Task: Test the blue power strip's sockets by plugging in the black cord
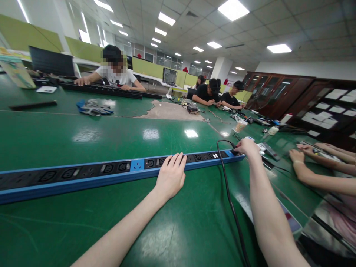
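A long blue power strip (83, 174) with black sockets lies across the green table (111, 141). My left hand (171, 174) rests flat on it near its middle, fingers stretched over the sockets. My right hand (247, 147) is closed on a black plug (234, 151) at the strip's right end. From the plug a black cable (228, 193) loops up and runs down toward me across the table.
A co-worker's hands (299, 154) work at the right edge beside small parts. Blue-grey gloves (93, 107) lie further back. Across the table a person handles another long black strip (102, 90). More people sit at the far right, near dark wooden cabinets (278, 92).
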A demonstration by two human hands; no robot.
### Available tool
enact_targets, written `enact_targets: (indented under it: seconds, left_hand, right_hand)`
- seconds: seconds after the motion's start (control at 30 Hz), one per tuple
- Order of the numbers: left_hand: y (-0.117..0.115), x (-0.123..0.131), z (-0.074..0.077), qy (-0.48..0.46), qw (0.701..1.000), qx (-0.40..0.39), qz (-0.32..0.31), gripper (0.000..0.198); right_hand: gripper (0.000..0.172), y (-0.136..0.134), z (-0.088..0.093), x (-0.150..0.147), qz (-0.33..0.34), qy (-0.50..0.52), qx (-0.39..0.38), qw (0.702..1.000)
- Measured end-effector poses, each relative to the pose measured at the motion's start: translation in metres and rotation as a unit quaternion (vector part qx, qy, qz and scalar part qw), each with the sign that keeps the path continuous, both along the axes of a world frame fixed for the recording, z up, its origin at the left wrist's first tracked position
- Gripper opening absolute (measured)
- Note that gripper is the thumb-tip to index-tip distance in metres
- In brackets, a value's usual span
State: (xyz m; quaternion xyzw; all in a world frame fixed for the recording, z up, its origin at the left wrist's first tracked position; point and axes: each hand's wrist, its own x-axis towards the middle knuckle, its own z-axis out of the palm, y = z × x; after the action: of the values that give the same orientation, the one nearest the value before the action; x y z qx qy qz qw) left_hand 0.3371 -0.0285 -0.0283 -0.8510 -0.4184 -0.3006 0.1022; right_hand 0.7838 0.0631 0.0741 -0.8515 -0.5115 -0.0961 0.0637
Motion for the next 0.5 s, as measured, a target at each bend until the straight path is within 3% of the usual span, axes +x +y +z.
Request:
enact_targets:
  seconds: [0.1, 0.27, 0.5]
  left_hand:
    - [0.000, 0.001, 0.000, 0.000, 1.000, 0.002, 0.001, 0.060]
    - [-0.002, 0.000, 0.001, 0.006, 1.000, 0.003, -0.003, 0.061]
    - [-0.001, 0.000, 0.001, 0.004, 1.000, 0.007, -0.006, 0.061]
  right_hand:
    - [0.033, 0.012, 0.010, -0.007, -0.050, -0.016, -0.066, 0.996]
    - [0.028, 0.017, 0.024, -0.010, -0.044, 0.008, -0.127, 0.991]
    - [0.037, 0.005, 0.021, -0.018, -0.043, -0.039, -0.100, 0.993]
